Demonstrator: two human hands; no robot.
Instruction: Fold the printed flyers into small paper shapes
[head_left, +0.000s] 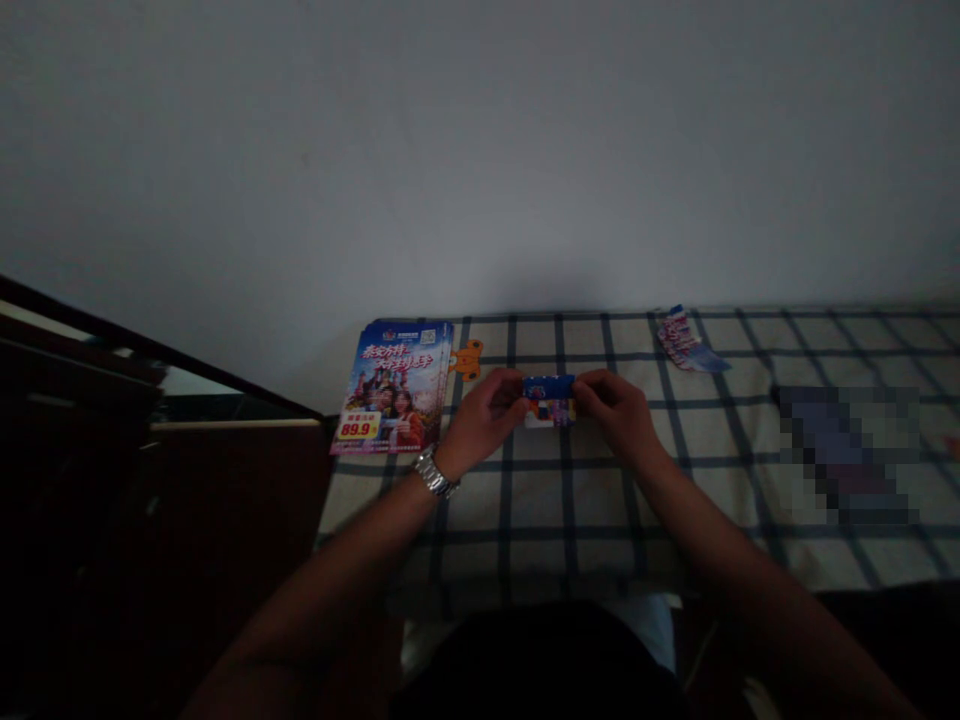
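Note:
Both hands meet over the checked cloth (570, 500), pinching a small folded leaflet (550, 400) that is blue on top with orange and white below. My left hand (484, 412) grips its left end with curled fingers; a metal watch (435, 473) sits on that wrist. My right hand (613, 405) pinches the right end. The leaflet lies low, at or just above the cloth.
A stack of colourful flyers (391, 388) lies at the cloth's left edge, an orange cut-out (467, 359) beside it. Another folded leaflet (684, 343) rests at the back right. Dark furniture (150, 480) stands to the left; a pale wall is behind.

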